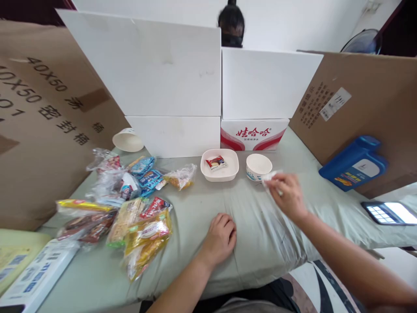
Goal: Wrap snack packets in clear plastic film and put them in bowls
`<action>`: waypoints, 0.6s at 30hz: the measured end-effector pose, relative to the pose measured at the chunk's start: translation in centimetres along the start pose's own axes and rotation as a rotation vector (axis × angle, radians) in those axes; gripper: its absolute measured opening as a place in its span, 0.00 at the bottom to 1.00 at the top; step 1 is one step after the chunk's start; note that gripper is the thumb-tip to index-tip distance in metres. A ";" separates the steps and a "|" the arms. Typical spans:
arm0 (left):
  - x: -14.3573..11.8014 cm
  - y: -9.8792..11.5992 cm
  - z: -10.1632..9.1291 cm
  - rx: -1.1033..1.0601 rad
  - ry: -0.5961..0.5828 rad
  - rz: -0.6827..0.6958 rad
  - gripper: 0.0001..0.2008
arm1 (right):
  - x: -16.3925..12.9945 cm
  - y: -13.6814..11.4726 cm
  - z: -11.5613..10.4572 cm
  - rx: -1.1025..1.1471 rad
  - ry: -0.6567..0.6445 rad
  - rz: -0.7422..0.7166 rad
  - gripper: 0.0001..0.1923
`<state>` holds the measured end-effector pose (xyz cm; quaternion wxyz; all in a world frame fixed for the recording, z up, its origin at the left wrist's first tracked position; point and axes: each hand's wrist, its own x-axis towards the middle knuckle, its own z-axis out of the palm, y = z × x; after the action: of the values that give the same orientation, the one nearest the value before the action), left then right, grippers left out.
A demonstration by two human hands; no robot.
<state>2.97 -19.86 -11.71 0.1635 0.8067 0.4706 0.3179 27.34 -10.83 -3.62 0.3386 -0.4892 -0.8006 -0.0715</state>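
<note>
My right hand (288, 193) pinches a small whitish, crinkled plastic packet (269, 177), smeared by motion. The packet is at the right front side of a white paper bowl (259, 164) with a blue pattern; whether they touch I cannot tell. My left hand (220, 234) rests on the greenish cloth with its fingers curled together, and nothing shows in it. Ahead of it stands a white rectangular dish (219, 176) holding one red-and-white snack packet (216, 163).
Snack bags (148, 230) are heaped at the left, with blue packets (150, 178) behind. A tipped bowl (127, 140) lies by white boxes (172, 74). At the right are a blue bottle (353, 163) and a phone (389, 213). A person's head (231, 21) shows behind the boxes.
</note>
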 end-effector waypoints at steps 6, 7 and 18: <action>-0.1 0.0 0.0 -0.015 -0.003 -0.039 0.06 | 12.0 3.3 5.6 -0.210 -0.759 0.305 0.14; -0.1 0.0 0.1 -0.011 -0.004 -0.042 0.06 | 12.6 3.5 6.8 -0.196 -0.860 0.308 0.13; -0.3 0.2 0.1 -0.013 0.015 -0.069 0.09 | 12.6 4.4 6.4 -0.084 -0.924 0.271 0.09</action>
<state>3.06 -20.22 -11.73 0.1758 0.7866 0.4972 0.3212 24.33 3.48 -1.71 -0.0662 -0.5828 -0.7928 0.1658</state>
